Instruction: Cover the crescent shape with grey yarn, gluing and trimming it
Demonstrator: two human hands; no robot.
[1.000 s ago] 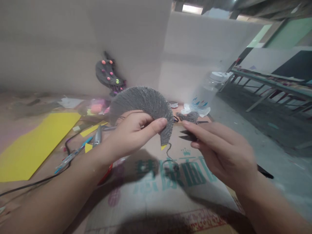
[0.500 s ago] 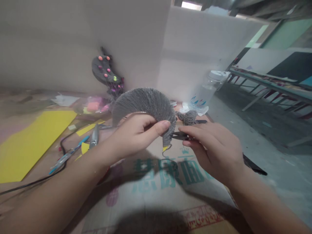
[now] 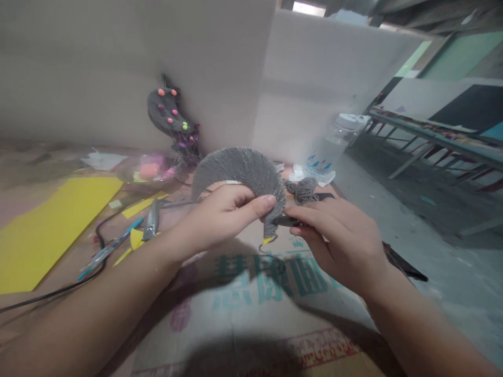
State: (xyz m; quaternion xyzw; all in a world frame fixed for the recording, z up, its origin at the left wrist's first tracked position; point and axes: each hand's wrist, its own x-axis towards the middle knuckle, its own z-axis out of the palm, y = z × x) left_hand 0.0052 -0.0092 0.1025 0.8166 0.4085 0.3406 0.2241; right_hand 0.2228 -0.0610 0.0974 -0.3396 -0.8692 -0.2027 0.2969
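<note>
In my left hand (image 3: 239,212) is a crescent shape wrapped in grey yarn (image 3: 243,165), gripped with the thumb in front near its right end. A small yellow tip (image 3: 267,241) shows at its lower end, where a loose yarn strand curls down. My right hand (image 3: 340,243) pinches a dark narrow-jawed tool (image 3: 286,221), whose point meets the wrapped yarn at that end. Most of the tool is hidden by the fingers; a black length (image 3: 406,267) sticks out behind the wrist. A bundle of grey yarn (image 3: 305,191) lies just beyond my right fingers.
Printed cardboard (image 3: 243,324) lies under my hands. To the left are a yellow sheet (image 3: 51,225), a silver-bladed tool (image 3: 151,220), a blue pen (image 3: 113,246) and a black cable (image 3: 43,298). A decorated grey crescent (image 3: 161,112) and a clear jar (image 3: 328,149) stand behind.
The wrapped crescent has shifted slightly right and down with my left hand. My right hand has moved a little left, bringing the dark tool against the yarn; its jaws look closer together.
</note>
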